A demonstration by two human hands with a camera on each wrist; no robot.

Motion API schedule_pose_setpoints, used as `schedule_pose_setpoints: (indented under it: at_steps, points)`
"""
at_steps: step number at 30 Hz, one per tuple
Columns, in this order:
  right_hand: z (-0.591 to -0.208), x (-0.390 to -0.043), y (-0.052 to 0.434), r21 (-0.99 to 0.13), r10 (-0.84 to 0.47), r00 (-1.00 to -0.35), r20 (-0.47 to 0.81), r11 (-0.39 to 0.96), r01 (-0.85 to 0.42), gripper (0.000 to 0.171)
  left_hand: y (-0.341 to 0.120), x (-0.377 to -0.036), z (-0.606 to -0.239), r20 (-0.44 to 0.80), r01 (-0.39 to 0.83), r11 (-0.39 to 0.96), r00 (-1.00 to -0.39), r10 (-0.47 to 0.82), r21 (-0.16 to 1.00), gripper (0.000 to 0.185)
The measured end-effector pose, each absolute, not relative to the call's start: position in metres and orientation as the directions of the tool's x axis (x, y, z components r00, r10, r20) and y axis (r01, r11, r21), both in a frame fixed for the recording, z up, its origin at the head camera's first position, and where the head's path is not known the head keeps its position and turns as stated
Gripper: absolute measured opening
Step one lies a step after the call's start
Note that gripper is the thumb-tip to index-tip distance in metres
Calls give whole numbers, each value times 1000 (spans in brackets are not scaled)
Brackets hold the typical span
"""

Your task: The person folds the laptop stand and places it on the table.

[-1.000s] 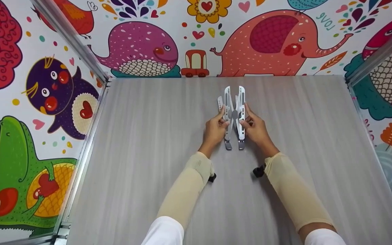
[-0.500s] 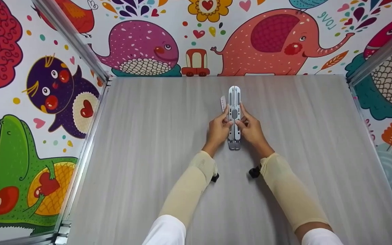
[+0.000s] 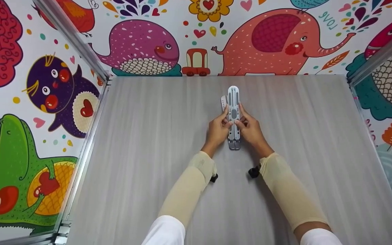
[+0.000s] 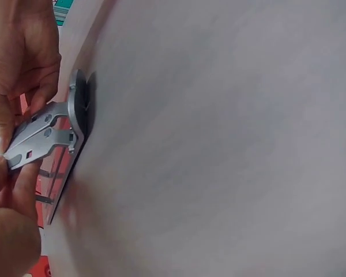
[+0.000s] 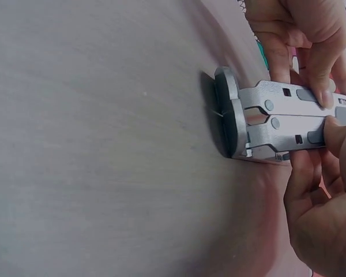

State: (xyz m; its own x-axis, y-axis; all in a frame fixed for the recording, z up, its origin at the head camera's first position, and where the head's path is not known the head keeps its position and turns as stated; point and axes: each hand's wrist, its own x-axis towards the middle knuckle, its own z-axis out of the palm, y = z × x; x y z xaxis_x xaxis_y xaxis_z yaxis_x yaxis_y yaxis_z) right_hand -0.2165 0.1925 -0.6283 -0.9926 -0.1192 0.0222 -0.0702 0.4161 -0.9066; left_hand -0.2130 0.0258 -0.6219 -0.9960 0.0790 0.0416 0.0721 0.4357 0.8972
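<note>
Folded fully shut since a second ago: silver folding metal stand (image 3: pixel 233 115) | pinched by left hand (image 3: pixel 217 131) and right hand (image 3: pixel 252 131) | probably flat on grey wood-grain table (image 3: pixel 148 143)

A folded stand (image 3: pixel 233 115) is laid lengthwise on the surface (image 3: pixel 141 153), towards its far middle. The stand is flanked by the left hand (image 3: pixel 217 131) on its left side and the right hand (image 3: pixel 251 131) on its right, with fingers (image 5: pixel 311 86) pressed against both long edges. Walls are set behind and at both sides of the surface.
</note>
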Motion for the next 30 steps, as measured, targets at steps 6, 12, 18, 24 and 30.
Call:
schedule_pose_setpoints:
  at_steps: [6, 12, 18, 24, 30]
  points:
    - [-633, -217, 193, -923, -136, -990, 42, 374, -90, 76, 27, -209, -623, 31, 57, 445, -997, 64, 894, 73]
    - [-632, -217, 189, -923, -136, -989, 54, 372, -101, 73, 27, -206, -622, 34, 43, 462, -999, 29, 886, 75]
    - [-632, -214, 186, -919, -93, -995, 35, 388, -69, 56, 26, -206, -621, 15, 24, 469, -1000, 24, 883, 73]
    - [-633, -211, 186, -910, -60, -997, 51, 408, -71, 54, 24, -209, -618, 18, 44, 473, -998, 59, 880, 71]
    - [-635, -206, 185, -899, -21, -995, 98, 427, -97, 54, 23, -211, -617, 28, 69, 434, -995, 99, 898, 70]
